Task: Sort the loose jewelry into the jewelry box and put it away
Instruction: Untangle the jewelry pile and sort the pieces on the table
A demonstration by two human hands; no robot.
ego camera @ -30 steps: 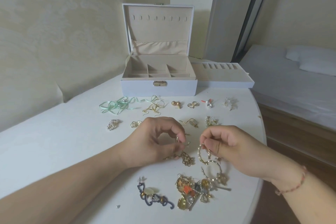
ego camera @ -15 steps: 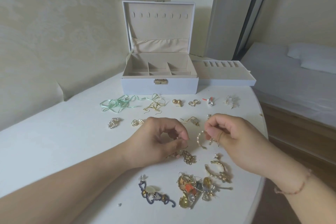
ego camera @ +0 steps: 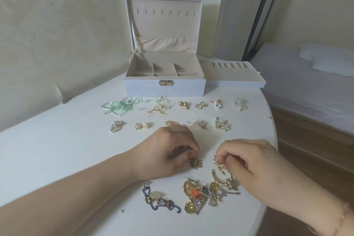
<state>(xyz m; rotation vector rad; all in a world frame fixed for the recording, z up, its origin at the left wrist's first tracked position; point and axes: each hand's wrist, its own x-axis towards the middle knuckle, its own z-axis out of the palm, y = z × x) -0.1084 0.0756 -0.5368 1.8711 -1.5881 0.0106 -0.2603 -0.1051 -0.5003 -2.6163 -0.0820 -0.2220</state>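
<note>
Gold was most of what lay on the white table [ego camera: 57, 149], and the person bent over it was plainly at the pairing-up stage, not the boxing stage. The jewelry box [ego camera: 164, 87] stood open at the far side, its compartments showing nothing in them from where I stood, and its lift-out tray [ego camera: 231, 79] sat just beside it to the right. Between the box and the hands, pairs were set out in two rows: a green ribbon piece [ego camera: 119, 107], gold hook earrings [ego camera: 160, 108], gold ball studs [ego camera: 183, 104], a pearl flower pair [ego camera: 222, 124] and others. Nearest the person an unsorted heap [ego camera: 201, 191] was tangled together, with a dark blue beaded piece [ego camera: 159, 200] lying apart to its left. The left hand [ego camera: 168, 151] had its fingers curled down, pinching something small and thin I could not make out, just beside a little gold filigree piece [ego camera: 195, 163] on the table. The right hand [ego camera: 247, 163] pinched a pearl-edged gold hoop [ego camera: 217, 162] between thumb and fingers, a similar hoop [ego camera: 223, 177] lying just below it at the edge of the heap. To my eye the next move called for setting the two hoops together as a pair in the rows, teasing the second free without dragging the tangle along. Filling the box looked a good way off.
</note>
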